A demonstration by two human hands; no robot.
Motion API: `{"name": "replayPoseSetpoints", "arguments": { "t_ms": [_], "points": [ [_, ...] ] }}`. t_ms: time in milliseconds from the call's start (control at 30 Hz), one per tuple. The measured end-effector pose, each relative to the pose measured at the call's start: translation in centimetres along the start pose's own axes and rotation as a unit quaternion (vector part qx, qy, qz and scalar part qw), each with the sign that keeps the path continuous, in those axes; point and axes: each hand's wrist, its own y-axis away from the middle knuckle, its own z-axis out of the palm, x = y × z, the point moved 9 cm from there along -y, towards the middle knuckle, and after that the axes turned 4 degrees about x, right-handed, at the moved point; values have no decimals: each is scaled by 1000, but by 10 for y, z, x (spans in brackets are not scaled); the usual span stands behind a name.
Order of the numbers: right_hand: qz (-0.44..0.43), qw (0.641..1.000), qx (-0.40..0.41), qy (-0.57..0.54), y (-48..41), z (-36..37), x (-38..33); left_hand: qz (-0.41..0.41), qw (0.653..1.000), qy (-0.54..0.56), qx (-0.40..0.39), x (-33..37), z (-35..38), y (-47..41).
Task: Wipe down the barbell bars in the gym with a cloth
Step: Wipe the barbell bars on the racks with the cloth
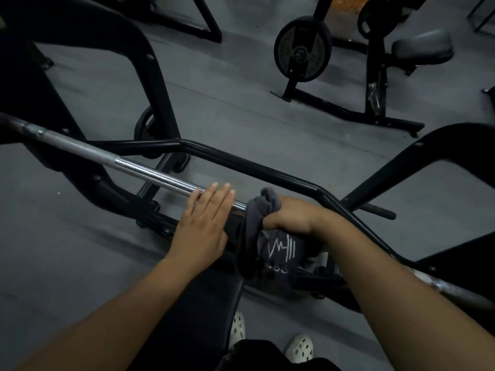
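Two hands meet my long chrome steel barbell bar [150,174]: my left hand [203,223] lies flat, fingers unclenched, on it. My right hand [290,214] clenches a dark grey printed cloth [270,236] wrapped around the bar beside it.

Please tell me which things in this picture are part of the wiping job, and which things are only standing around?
Part of the job:
- barbell bar
- dark cloth, wrapped on the bar
- right hand, gripping the cloth
- left hand, resting flat on the bar

Only standing around:
- weight plate on its stand
- padded seat
- black frame tube behind the bar
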Motion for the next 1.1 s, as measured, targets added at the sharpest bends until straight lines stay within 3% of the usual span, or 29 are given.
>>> {"name": "replayPoseSetpoints", "arguments": {
  "t_ms": [67, 133, 167, 200, 267, 333, 400, 467, 500, 533, 600, 667, 733, 800, 867, 900, 933, 1000, 1067, 1100],
  "points": [
    [-25, 990, 113, 74, 8, 0, -1, 8, 1000, 4, 7, -1, 0, 1],
    [-76, 914, 297, 266, 34, 16, -6, 1, 1000, 0, 12, -10, -2, 1],
    [-88, 883, 331, 321, 45, 28, -10, -10, 1000, -3, 12, -16, -3, 2],
    [-89, 875, 334, 339, 45, 35, -12, -22, 1000, -4, 13, -22, -4, 3],
    [-77, 914, 276, 288, 28, 20, -21, -30, 999, -4, 15, -27, -5, 4],
    [-32, 986, 106, 127, 0, 10, -21, -28, 999, 1, 16, -25, -3, 3],
    [10, 1000, -9, -5, -17, 7, -21, -33, 999, 4, 19, -24, -3, 3],
    [4, 999, 32, 0, -16, 10, -23, -32, 999, 3, 16, -23, -3, 4],
    [-14, 990, 119, 80, -11, 10, -24, -29, 999, 4, 18, -24, -3, 3],
    [-45, 954, 224, 193, 2, 17, -29, -26, 999, 6, 21, -25, -4, 3],
    [-70, 889, 307, 332, 26, 43, -41, -23, 999, 17, 30, -27, -5, 4],
    [-78, 897, 280, 332, 17, 39, -50, -23, 999, 35, 34, -28, -6, 3],
    [-67, 965, 165, 191, -7, 20, -52, -25, 998, 46, 35, -28, -6, 2],
    [-36, 998, 35, 47, -29, 17, -49, -28, 998, 45, 33, -29, -7, 2],
    [-47, 996, 66, 42, -28, 20, -51, -30, 998, 46, 29, -29, -6, 2],
    [-63, 979, 154, 116, -20, 20, -51, -29, 998, 49, 32, -29, -6, 2],
    [-87, 939, 249, 220, -6, 26, -53, -28, 998, 51, 36, -30, -6, 1],
    [-110, 881, 321, 330, 15, 46, -56, -24, 998, 48, 40, -30, -5, 2],
    [-118, 910, 262, 299, 0, 39, -59, -24, 998, 42, 32, -29, -4, 2],
    [-96, 951, 192, 223, -15, 30, -55, -24, 998, 40, 28, -29, -4, 2]
  ]
}}
